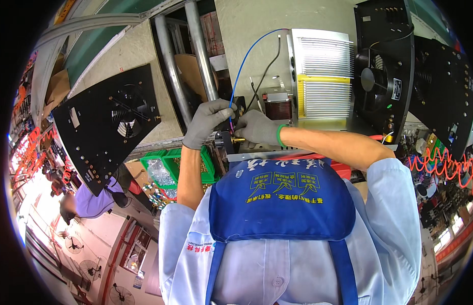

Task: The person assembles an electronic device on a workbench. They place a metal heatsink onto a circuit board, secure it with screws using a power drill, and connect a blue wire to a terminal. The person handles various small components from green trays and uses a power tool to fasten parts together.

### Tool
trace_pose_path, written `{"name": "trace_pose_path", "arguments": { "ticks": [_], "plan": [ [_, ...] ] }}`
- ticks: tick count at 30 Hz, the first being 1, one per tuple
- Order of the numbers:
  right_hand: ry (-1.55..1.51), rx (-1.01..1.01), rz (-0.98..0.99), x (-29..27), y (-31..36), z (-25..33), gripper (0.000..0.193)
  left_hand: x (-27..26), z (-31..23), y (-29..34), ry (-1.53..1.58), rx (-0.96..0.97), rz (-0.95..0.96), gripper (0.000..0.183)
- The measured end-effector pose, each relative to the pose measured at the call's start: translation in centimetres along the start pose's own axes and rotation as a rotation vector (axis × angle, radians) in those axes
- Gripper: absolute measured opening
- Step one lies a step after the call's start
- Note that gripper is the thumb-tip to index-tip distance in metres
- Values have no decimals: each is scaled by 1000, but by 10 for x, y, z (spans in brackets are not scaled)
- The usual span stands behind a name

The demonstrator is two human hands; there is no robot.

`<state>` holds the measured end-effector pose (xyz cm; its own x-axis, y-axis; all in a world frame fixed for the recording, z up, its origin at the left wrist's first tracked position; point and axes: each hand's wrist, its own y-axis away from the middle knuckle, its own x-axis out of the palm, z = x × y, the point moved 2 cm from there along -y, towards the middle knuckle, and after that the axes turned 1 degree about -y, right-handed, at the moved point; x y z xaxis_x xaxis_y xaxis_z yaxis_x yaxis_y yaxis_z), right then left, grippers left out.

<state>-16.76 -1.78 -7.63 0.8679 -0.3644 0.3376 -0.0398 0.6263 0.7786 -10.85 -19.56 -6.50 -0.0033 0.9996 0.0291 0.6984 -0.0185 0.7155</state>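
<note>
My left hand (208, 123), in a grey glove, pinches a blue wire (241, 68) near its lower end. The wire arcs up and over to the top of a silver finned heat sink (325, 58). My right hand (259, 128), gloved with a green cuff, is curled close beside the left one. Its fingertips are by a brass fitting (238, 139) on the black end panel of the unit; what they grip is hidden. A thin black cable (269, 65) runs down behind the right hand. Beyond that hand sits a transformer (278, 104) with dark red windings.
Two metal tubes (202, 51) run along the left of the bench. A black panel with a fan (99, 122) lies farther left. Right of the heat sink stands another black fan panel (384, 76). Green bins (162, 175) of small hardware are below my left forearm.
</note>
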Motion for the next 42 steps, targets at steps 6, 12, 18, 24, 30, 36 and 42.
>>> {"name": "trace_pose_path", "arguments": {
  "ticks": [6,12,18,24,30,36,42],
  "plan": [
    [34,25,56,-4,2,2,32,-1,6,-2,-4,51,-1,25],
    [-44,87,111,-8,13,13,35,-1,3,-1,-8,40,0,26],
    [32,47,182,-9,6,5,34,0,5,0,7,50,-8,28],
    [14,37,166,-7,6,2,39,-1,8,-2,22,80,2,28],
    [230,-153,-175,-20,-4,-1,29,-1,7,0,38,51,-5,28],
    [500,-162,48,-8,-7,-11,32,-1,4,0,9,47,-4,28],
    [464,-223,-41,-8,0,-5,31,-1,3,2,22,39,2,30]
  ]
}}
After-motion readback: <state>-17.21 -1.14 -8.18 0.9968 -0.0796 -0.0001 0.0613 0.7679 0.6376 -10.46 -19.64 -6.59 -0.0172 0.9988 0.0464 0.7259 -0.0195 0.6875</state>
